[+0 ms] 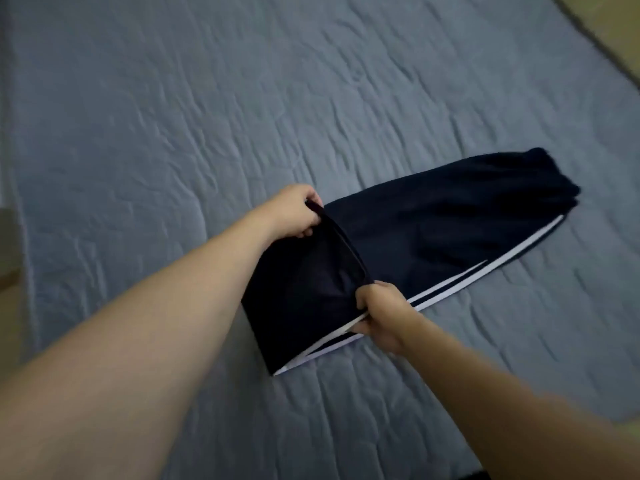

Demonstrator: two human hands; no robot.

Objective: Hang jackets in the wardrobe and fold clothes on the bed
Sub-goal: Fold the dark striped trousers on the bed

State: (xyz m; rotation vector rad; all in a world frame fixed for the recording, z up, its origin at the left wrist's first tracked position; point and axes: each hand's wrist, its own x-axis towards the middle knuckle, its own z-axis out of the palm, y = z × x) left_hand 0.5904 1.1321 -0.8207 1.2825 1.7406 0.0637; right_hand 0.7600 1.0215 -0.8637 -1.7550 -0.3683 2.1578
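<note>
Dark trousers (pixel 433 230) with white side stripes lie on the bed (pixel 173 116), legs together. Our left hand (pixel 298 211) and right hand (pixel 382 311) each grip the near end, raised for folding over. We judge this fold unfinished; no jackets in view.

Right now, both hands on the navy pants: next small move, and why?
Probably carry the lifted end toward the far end and lay it down. The left hand and right hand each grip a corner of the navy pants, and the rest lies flat on the bed.
</note>
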